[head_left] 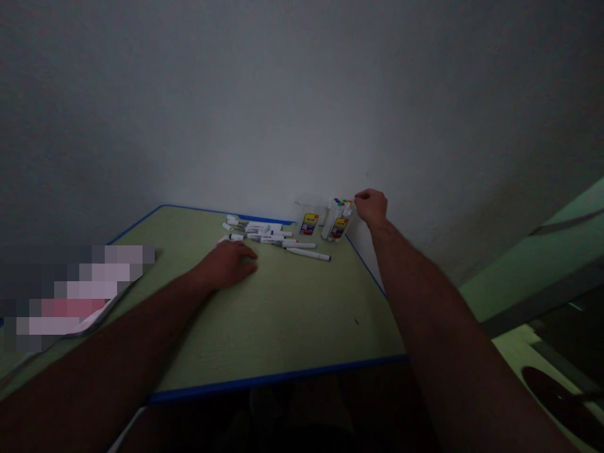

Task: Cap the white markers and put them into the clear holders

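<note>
My left hand (229,263) rests on the green table (283,314), fingers curled over a white marker whose end (223,240) shows beside the knuckles. Several white markers (271,234) lie scattered just beyond it. My right hand (372,206) is raised at the far right corner, fingers pinched together just right of a clear marker box (337,220) that stands full of markers with coloured caps. What the pinch holds is too small to make out. A second clear box (309,218) with a yellow label stands left of it, apparently empty.
The table has a blue edge and is pushed against a white wall (302,94). A blurred-out object lies at the left edge (70,296). A dark chair seat (561,396) and green floor show at the lower right.
</note>
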Available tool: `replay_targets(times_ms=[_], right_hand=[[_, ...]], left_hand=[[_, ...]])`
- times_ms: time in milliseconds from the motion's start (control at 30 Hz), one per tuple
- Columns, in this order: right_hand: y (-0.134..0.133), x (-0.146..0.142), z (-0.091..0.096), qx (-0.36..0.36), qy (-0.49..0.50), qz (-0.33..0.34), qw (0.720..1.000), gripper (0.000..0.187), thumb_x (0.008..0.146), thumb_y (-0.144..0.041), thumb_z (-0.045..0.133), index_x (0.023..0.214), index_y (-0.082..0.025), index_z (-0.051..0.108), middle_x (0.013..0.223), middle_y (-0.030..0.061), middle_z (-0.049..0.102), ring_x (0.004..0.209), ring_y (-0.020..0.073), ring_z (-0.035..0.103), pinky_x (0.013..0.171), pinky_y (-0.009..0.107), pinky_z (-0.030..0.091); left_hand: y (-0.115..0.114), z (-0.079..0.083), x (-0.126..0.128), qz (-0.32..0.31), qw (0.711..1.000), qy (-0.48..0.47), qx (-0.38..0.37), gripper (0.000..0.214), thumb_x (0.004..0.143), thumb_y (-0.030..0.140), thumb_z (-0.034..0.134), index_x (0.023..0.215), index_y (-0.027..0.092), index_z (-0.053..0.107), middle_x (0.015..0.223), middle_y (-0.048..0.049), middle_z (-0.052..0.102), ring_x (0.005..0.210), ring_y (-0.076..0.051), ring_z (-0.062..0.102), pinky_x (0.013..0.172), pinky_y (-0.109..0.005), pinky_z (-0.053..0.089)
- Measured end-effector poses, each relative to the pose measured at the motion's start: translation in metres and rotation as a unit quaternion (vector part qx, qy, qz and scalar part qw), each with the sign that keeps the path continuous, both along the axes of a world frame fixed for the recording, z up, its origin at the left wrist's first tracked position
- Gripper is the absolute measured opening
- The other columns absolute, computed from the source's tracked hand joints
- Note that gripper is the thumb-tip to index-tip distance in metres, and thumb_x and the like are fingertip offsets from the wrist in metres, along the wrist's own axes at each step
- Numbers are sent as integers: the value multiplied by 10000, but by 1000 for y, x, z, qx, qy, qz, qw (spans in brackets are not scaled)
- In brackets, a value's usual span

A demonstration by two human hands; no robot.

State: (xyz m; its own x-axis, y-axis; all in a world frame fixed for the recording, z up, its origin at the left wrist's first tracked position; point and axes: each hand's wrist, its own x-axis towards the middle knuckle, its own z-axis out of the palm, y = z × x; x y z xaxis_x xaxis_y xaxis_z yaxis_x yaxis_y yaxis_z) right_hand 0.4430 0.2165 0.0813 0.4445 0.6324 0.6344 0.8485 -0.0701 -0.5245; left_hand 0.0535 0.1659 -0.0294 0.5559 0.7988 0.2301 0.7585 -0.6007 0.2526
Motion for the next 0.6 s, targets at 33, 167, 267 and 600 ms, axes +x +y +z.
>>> replay_targets(times_ms=[33, 167, 267, 600], right_hand=[[-2, -3, 1, 19, 1, -4, 1000, 174, 774, -119, 619, 856, -147, 771, 899, 109, 763, 862, 230, 695, 844, 350, 517], [-9, -20, 1, 105, 30, 4, 994, 178, 804, -133, 583, 865, -155, 749, 887, 87, 752, 852, 218, 682, 858, 355, 516], [-13, -38, -7, 157, 78, 28, 984, 168, 806, -153, 588, 879, -143, 738, 863, 71, 736, 827, 197, 674, 842, 339, 520], [-36, -111, -68, 113, 177, 157, 965, 95, 806, -249, 642, 785, -165, 680, 739, 33, 698, 699, 171, 654, 719, 300, 514]], left_hand=[[0, -1, 0, -2, 1000, -4, 1, 498, 852, 478, 511, 1136, 170, 780, 1214, -144, 747, 1156, -309, 662, 1051, -424, 447], [2, -3, -1, -12, 1000, -24, 8, 487, 856, 471, 520, 1120, 158, 784, 1192, -153, 752, 1128, -308, 676, 1040, -427, 458], [2, -5, -1, -14, 1000, -23, 8, 491, 861, 471, 520, 1124, 152, 784, 1195, -151, 753, 1125, -302, 679, 1048, -417, 456], [-6, 5, 0, 40, 999, -18, -23, 453, 855, 449, 545, 1128, 177, 783, 1181, -110, 764, 1098, -264, 696, 1005, -346, 494]])
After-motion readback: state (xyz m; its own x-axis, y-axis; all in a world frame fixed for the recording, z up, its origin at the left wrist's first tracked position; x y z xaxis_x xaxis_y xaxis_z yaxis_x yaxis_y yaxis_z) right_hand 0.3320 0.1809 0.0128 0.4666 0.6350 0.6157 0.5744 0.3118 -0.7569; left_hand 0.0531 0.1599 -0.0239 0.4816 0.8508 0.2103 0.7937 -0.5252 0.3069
